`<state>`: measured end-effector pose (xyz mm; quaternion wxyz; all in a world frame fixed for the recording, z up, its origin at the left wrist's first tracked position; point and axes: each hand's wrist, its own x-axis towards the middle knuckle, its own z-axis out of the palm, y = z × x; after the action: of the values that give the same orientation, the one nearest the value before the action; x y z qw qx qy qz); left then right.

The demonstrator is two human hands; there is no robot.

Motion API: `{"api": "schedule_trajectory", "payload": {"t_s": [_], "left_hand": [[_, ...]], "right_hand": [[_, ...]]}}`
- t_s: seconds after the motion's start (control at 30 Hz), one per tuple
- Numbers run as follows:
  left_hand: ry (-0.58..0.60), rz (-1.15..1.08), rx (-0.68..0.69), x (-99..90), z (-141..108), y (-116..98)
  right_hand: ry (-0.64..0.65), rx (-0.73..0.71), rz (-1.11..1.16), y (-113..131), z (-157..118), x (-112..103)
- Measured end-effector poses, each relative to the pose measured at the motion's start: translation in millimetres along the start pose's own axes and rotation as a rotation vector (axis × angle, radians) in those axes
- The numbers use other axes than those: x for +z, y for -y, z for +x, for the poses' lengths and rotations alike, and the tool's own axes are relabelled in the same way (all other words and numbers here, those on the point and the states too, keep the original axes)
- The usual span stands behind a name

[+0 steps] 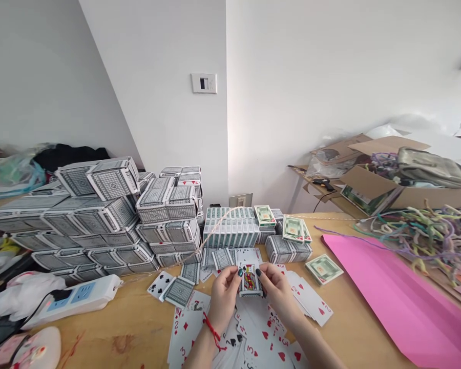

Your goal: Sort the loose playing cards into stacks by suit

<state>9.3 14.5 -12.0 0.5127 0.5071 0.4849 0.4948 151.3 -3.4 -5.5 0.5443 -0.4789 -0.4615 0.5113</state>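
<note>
Between my two hands is a small stack of playing cards (250, 279), face up with a jack on top. My left hand (226, 289) grips its left side, thumb on the face, a red string bracelet round the wrist. On the stack's right side, my right hand (273, 287) pinches it the same way. Loose face-up cards (259, 328) are spread over the table beneath my wrists. Face-down cards (180, 291) lie to the left, and more loose cards (307, 297) fan out on the right. How thick the held stack is, I cannot tell.
Bundled card blocks (111, 220) are piled high at the back left. Behind my hands stands a row of card boxes (230, 230); a green card box (324, 269) lies to the right. Pink paper (384, 297), tangled yarn (418, 236) and a power strip (80, 297) flank the area.
</note>
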Motion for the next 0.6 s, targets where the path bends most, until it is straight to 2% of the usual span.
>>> {"api": "schedule_trajectory", "payload": {"t_s": [0.27, 0.6], "left_hand": [[-0.003, -0.061, -0.032, -1.3, -0.3, -0.4], [0.085, -0.097, -0.029, -0.9, -3.6, -2.7]], "right_hand": [[0.045, 0.067, 0.051, 2.4, -2.2, 1.9], [0.005, 0.107, 0.082, 3.4, -1.8, 4.3]]}}
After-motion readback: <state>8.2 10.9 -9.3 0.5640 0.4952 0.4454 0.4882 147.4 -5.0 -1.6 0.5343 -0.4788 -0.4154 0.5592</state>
